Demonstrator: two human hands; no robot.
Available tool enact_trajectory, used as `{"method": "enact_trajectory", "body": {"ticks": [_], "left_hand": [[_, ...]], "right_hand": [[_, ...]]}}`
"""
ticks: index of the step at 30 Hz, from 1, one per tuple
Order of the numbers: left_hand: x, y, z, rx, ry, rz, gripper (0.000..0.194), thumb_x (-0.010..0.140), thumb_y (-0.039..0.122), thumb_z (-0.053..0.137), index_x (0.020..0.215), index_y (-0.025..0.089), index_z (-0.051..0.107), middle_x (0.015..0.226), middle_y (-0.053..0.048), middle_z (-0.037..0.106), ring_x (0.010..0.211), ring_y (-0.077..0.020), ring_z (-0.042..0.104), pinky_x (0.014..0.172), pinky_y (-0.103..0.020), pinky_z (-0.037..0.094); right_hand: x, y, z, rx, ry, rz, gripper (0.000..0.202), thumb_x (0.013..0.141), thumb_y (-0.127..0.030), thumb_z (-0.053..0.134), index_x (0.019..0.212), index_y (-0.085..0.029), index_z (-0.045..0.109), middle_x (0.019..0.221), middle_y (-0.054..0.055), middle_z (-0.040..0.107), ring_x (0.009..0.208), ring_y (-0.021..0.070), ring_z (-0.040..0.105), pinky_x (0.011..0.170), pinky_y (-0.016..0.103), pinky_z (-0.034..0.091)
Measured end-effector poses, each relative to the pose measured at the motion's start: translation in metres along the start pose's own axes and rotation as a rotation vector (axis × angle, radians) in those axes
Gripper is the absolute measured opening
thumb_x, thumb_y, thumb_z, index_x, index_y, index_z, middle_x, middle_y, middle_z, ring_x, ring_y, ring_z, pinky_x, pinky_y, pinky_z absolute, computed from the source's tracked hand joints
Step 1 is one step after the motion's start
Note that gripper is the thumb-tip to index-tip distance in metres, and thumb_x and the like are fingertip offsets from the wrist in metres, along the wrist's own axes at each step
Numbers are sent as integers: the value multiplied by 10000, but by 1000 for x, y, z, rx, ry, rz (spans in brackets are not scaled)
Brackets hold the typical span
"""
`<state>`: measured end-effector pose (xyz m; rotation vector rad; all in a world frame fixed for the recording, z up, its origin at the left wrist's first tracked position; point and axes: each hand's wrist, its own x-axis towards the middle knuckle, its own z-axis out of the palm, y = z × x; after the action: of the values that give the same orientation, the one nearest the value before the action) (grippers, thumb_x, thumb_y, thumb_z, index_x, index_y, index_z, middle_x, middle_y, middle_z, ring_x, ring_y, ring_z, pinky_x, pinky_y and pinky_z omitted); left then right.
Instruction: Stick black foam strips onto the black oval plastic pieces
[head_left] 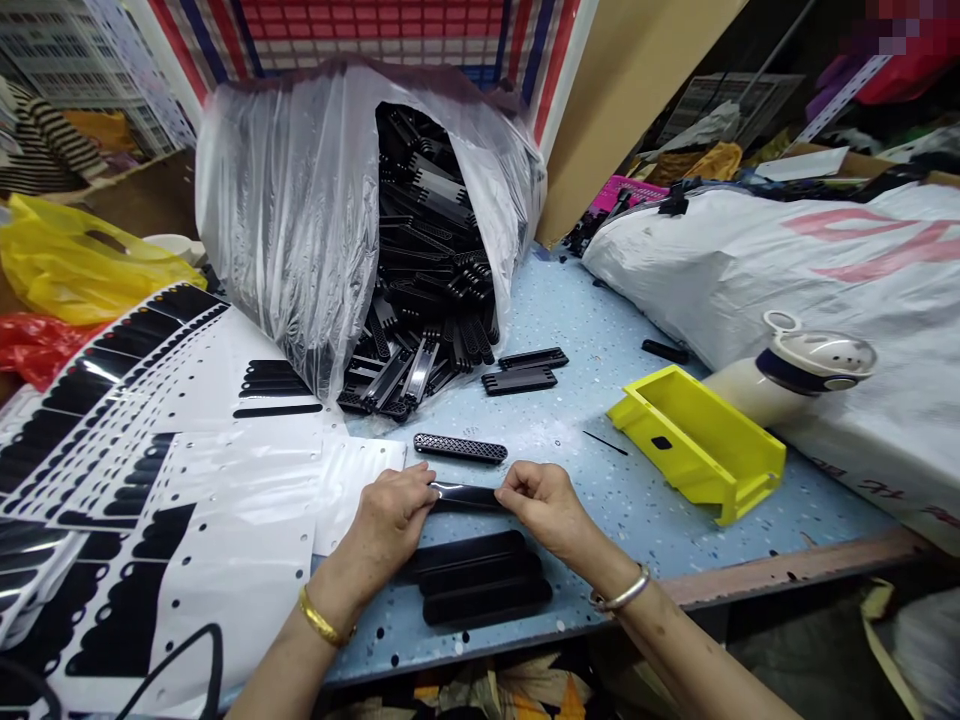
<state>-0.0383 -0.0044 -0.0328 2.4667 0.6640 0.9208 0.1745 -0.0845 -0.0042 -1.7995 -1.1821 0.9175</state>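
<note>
left hand (394,510) and right hand (544,507) each pinch an end of a glossy black strip (469,496) over a speckled blue table (592,540); whether it touches the surface is unclear. the step looks like aligning or pressing the strip; the next move likely calls for even finger pressure along it. a lattice-faced piece (460,449) lies just beyond, smooth black pieces (486,590) nearer the person. white sheets (247,460) spread left, an opened plastic bag (285,220) of black parts (427,260) behind, a yellow bin (697,440) right, white racking (139,75) farther back.
</note>
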Motion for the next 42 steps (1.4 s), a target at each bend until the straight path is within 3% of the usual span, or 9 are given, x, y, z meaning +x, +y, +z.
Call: {"method": "enact_trajectory", "body": {"ticks": [16, 42], "left_hand": [[0, 2, 0, -30, 15, -32, 238, 805, 28, 582, 834, 215, 727, 988, -65, 784, 974, -250, 737, 826, -401, 619], [-1, -1, 2, -46, 53, 5, 229, 813, 36, 581, 837, 209, 729, 972, -59, 787, 958, -262, 741, 780, -397, 636]], "right_hand": [[-4, 3, 4, -239, 89, -80, 210, 663, -216, 569, 478, -219, 470, 474, -26, 482, 477, 131, 433, 493, 256, 304], [0, 5, 2, -68, 40, 26, 165, 636, -274, 563, 498, -207, 502, 468, -38, 472, 455, 104, 401, 446, 229, 320]]}}
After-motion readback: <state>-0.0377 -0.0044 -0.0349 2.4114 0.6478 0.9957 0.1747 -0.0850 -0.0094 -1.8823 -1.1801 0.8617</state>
